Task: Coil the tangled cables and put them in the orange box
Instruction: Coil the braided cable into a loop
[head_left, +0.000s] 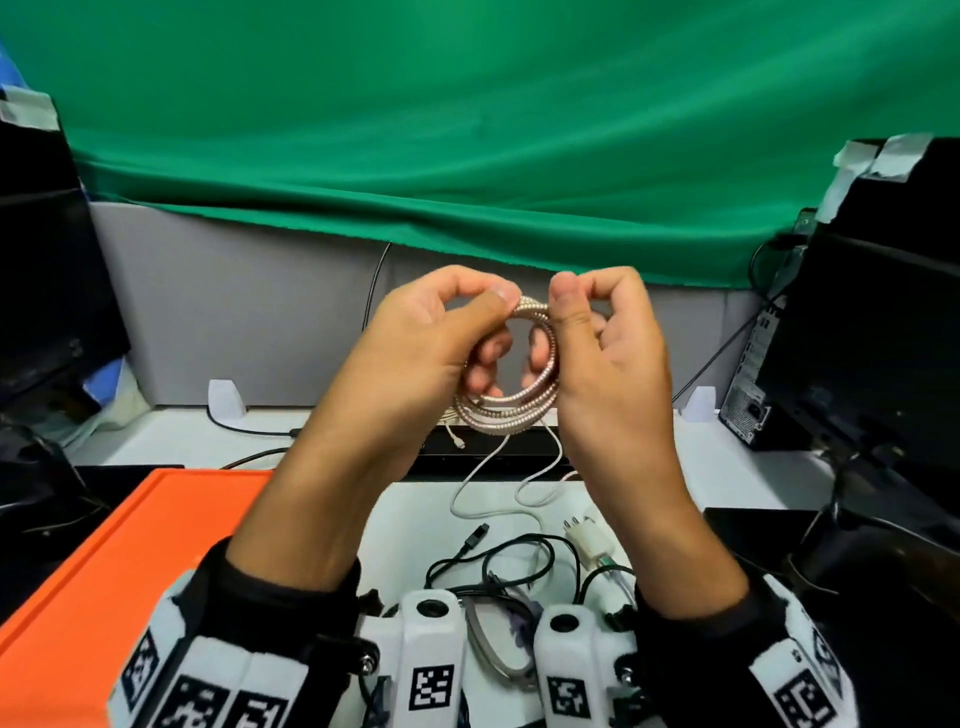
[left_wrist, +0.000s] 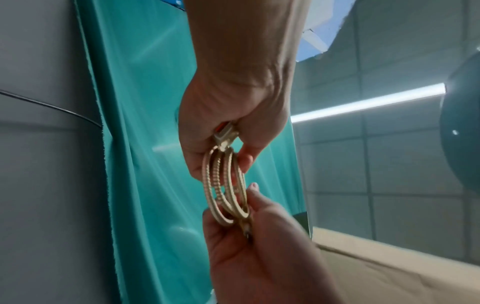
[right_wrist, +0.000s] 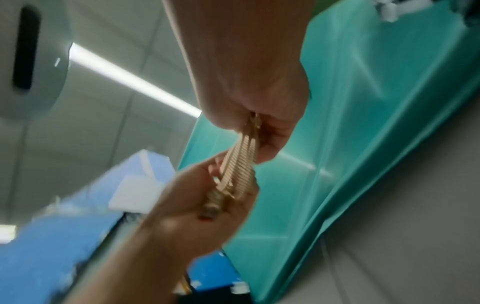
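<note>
I am holding the gold ribbed cable (head_left: 511, 364) up in the air, over the far part of the desk. My left hand (head_left: 415, 358) is pinching the left side of its coil and my right hand (head_left: 608, 353) the right side. It is looking springy and light, likely to uncoil, so gripping across all loops seems wisest. The orange box (head_left: 104, 561) is sitting near left, with more cables (head_left: 519, 556) lying loose below.

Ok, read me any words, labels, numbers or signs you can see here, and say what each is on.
No readable text in any view.
Wrist bands: black-and-white square marker patterns only, no letters or digits.
Computer tower: any rear markings are too small to read.
Orange box: plain, no label visible.
</note>
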